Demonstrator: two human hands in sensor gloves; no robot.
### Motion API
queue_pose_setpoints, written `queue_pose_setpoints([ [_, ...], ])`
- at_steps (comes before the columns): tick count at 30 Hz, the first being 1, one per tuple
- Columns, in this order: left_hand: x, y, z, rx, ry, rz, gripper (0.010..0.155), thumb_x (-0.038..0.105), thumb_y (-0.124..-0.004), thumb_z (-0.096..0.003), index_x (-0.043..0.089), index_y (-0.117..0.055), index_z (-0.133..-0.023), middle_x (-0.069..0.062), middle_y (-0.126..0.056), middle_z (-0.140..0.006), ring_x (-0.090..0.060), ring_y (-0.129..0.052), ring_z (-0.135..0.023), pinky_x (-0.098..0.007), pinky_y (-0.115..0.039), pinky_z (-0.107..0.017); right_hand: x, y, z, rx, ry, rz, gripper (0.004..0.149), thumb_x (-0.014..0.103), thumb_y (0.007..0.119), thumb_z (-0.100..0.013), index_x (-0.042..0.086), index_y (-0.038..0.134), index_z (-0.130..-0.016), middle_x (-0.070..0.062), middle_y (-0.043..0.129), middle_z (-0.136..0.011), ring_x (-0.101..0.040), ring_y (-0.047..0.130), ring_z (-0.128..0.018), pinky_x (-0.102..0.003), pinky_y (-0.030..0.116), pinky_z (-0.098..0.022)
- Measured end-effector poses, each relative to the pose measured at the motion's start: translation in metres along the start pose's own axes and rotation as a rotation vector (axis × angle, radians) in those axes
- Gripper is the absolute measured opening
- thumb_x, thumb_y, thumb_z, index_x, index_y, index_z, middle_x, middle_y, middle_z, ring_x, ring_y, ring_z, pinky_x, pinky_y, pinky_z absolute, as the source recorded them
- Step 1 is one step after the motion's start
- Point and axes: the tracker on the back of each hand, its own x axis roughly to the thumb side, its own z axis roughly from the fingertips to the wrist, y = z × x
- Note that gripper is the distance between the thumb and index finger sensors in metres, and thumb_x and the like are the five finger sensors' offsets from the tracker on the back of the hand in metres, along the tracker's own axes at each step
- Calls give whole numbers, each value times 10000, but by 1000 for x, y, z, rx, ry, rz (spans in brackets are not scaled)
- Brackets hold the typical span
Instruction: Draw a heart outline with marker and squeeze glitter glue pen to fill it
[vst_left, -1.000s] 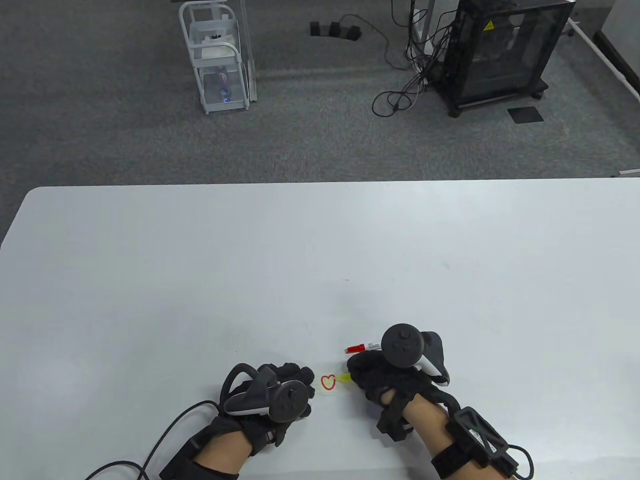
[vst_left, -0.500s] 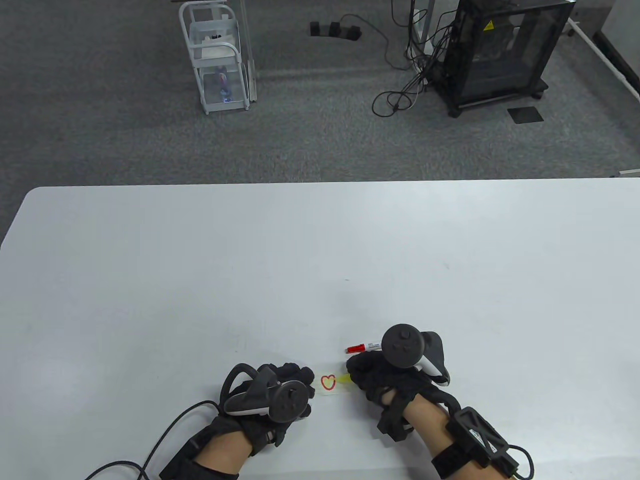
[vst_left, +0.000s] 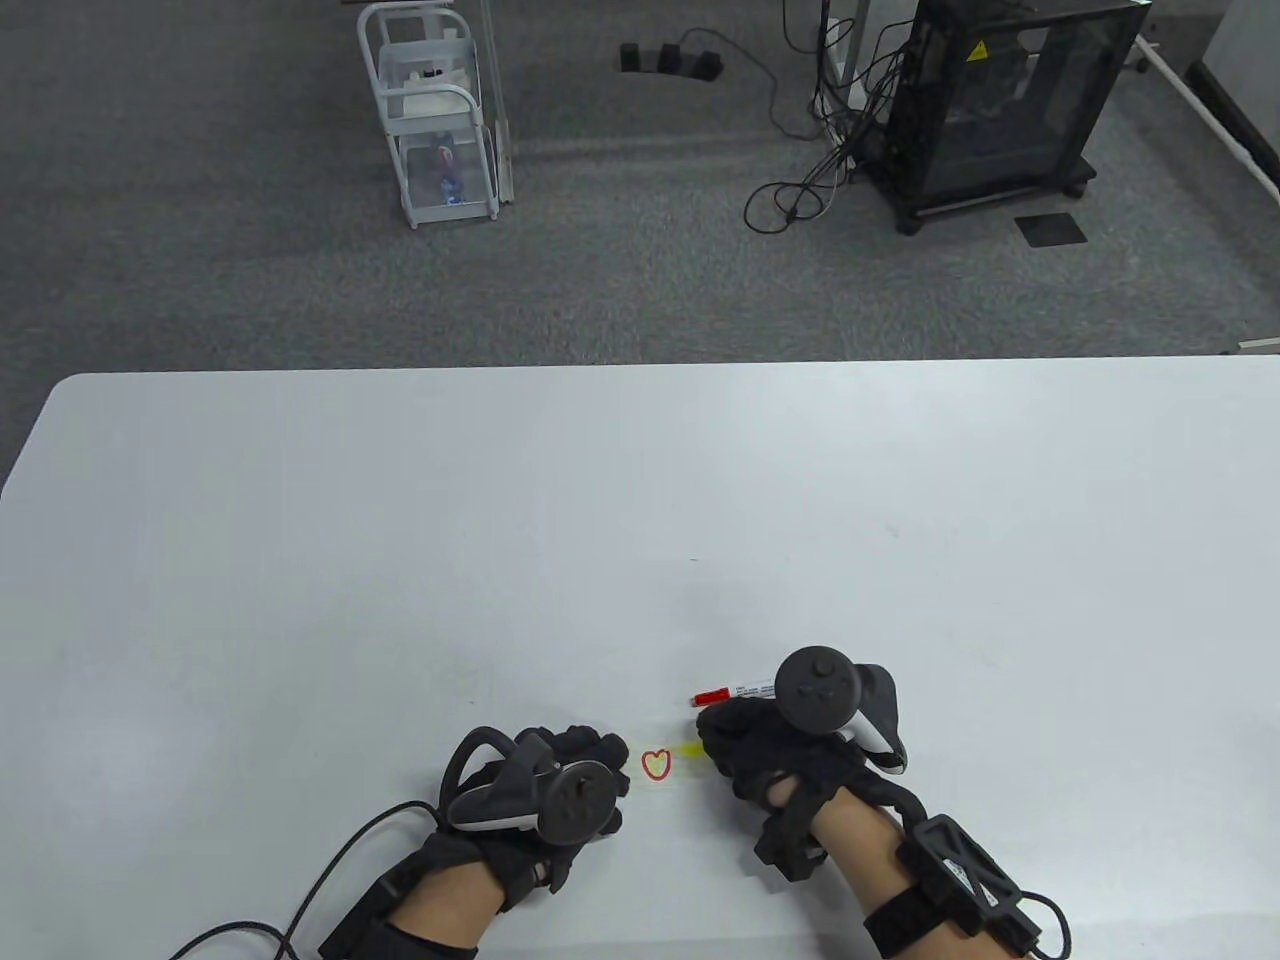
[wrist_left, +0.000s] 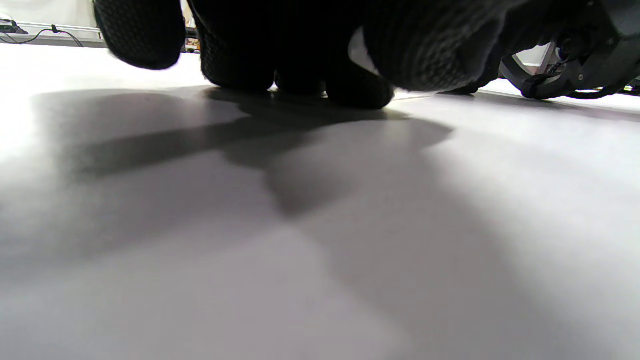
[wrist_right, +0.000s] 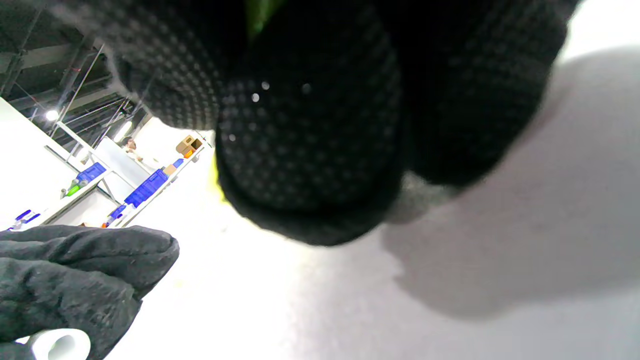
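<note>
Red heart outline (vst_left: 655, 765) beside yellow glue tip (vst_left: 688, 751).

white table (vst_left: 400, 520) with red marker (vst_left: 725, 694) and heart outline (vst_left: 656, 765)

Two hands in black knit sensor gloves

The left hand (vst_left: 560, 790) and right hand (vst_left: 770, 750) each carry a dark grey round-faced tracker with a pale grip (a black cable trails from each wrist); bare forearm skin shows between black straps.

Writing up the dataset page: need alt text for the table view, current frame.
Two gloved hands rest at the near edge of a white table, flanking a small red heart outline. The right hand holds a yellow-green glitter glue pen pointing toward the heart; a red marker lies just beyond it, the left hand opposite.
</note>
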Motion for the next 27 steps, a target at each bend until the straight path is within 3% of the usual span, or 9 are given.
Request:
queue_pose_setpoints([
  [15, 0, 0, 0, 0, 1, -2, 464, 491, -745, -500, 258, -776, -900, 7, -711, -1112, -285, -714, -1017, -555, -657, -695, 3, 4, -2, 66, -24, 59, 441, 332, 871, -421, 107, 913, -797, -100, 1051, -546, -103, 1089, -250, -353, 954, -286],
  [27, 0, 0, 0, 0, -1, 0, 464, 491, -745, -500, 257, -777, -900, 5, -712, -1111, -287, -712, -1017, -555, -657, -694, 3, 4, -2, 24, -3, 54, 448, 325, 858, -429, 85, 902, -803, -107, 1050, -542, -94, 1092, -240, -342, 964, -265],
])
